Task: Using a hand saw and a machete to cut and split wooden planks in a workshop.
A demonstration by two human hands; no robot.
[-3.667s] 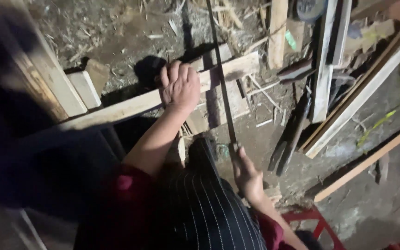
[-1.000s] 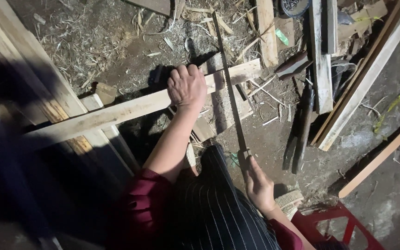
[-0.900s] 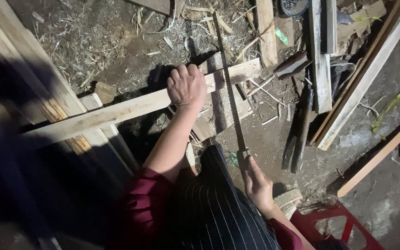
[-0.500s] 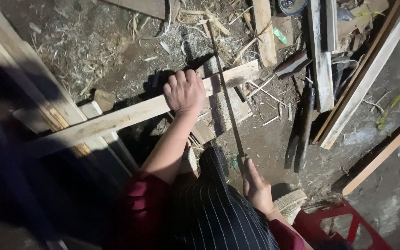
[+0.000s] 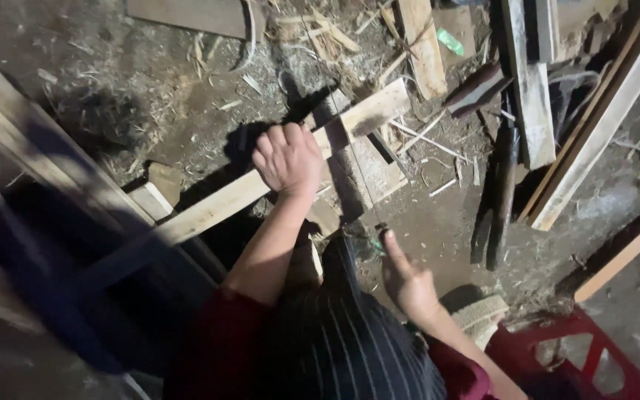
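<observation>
Gone from over the plank is the long saw blade that crossed it half a second ago; only a dark stub [image 5: 378,231] shows at the right index fingertip, and the view has slid so the plank's cut end sits higher in the frame.

Wood scraps and shavings litter the dirt floor [image 5: 150,81], and long pale boards [image 5: 601,118] lean along the right. The pale plank [image 5: 216,207] runs aslant from the dark lower left up to its free end, resting on a wooden block [image 5: 368,167]. A red plastic stool [image 5: 594,355] shows at the bottom right, and dark long-handled tools [image 5: 498,192] lie between block and boards.

The left hand [image 5: 288,158] is closed over the plank's top, just beside the block, fingers wrapped on the far edge. The right hand [image 5: 409,281] hovers low beside the striped knee [image 5: 350,333], index finger straight out and the rest curled; I cannot tell whether it grips a handle.

To saw well here, I judge the left hand should press the plank hard onto the block, close to the cut yet clear of the teeth, with long, level strokes in one line
</observation>
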